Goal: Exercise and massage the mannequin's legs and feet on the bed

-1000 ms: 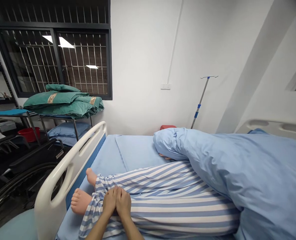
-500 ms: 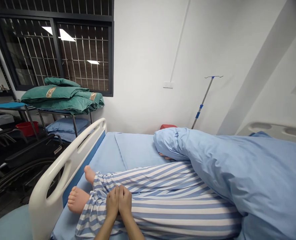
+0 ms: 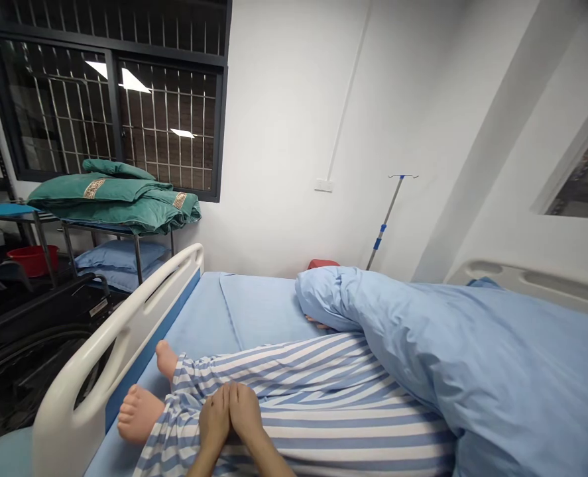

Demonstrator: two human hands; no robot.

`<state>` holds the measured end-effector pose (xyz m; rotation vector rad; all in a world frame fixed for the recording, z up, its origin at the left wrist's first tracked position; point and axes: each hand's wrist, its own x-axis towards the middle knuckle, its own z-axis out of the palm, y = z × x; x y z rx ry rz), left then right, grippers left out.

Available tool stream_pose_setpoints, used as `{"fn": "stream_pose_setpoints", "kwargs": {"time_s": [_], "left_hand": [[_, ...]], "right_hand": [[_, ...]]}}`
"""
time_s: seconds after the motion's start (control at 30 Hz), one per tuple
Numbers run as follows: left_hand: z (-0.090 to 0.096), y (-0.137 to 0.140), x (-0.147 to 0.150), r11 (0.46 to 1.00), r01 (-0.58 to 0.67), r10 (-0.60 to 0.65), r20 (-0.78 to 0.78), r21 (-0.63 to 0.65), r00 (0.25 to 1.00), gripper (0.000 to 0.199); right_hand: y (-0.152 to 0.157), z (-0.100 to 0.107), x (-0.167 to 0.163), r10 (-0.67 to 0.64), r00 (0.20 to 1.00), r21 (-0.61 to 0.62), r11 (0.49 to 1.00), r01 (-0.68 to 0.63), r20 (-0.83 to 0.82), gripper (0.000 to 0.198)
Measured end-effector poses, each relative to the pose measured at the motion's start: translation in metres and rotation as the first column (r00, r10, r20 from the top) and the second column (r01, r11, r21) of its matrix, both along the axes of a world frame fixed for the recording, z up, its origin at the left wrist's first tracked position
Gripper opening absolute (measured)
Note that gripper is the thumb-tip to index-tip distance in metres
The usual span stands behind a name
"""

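Side by side and touching, my left hand (image 3: 215, 414) and my right hand (image 3: 244, 409) are both closed, knuckles up. Their fingers curl underneath, so whatever they may hold is hidden. Both are over the lower legs of blue-and-white striped trousers (image 3: 323, 424) worn by a figure lying on the bed; whether they press on the cloth I cannot tell. To the left of my hands are the figure's two bare feet (image 3: 139, 414), which look like a manikin's. A light blue quilt (image 3: 423, 351) is folded back over the figure's upper part.
A white footboard (image 3: 79, 377) closes off the bed's left end. Beyond it are a wheelchair (image 3: 40, 318), a red basin (image 3: 34, 260) and a rack holding green folded bedding (image 3: 115, 199). An IV pole (image 3: 388, 218) stands behind the bed by the wall.
The view has turned slightly to the right and up, so the room appears shifted left and lower. My hands remain closed together over the striped trouser legs.
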<state>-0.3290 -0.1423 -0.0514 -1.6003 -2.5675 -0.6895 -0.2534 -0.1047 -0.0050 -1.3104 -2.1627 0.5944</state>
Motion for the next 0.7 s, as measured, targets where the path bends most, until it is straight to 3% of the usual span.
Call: {"fn": "stream_pose_setpoints", "kwargs": {"time_s": [0.07,0.13,0.37,0.7], "left_hand": [[0.005,-0.001,0.005,0.997,0.006,-0.002,0.038,-0.083,0.999,0.039],[0.010,-0.002,0.008,0.992,0.006,0.003,0.070,-0.129,0.998,0.039],[0.015,-0.004,0.011,0.991,0.012,-0.002,0.073,-0.135,0.997,0.038],[0.019,-0.003,0.010,0.985,0.015,0.006,0.118,-0.169,0.993,0.039]], "right_hand": [[0.005,0.006,0.010,0.056,0.981,0.064,0.996,-0.068,0.183,0.039],[0.006,0.007,0.016,0.094,0.961,0.105,0.987,-0.124,0.259,0.037],[-0.009,-0.014,0.015,-0.107,0.986,0.134,0.987,0.090,0.125,0.045],[-0.008,-0.011,0.017,-0.110,0.994,0.076,0.991,0.111,-0.014,0.045]]}}
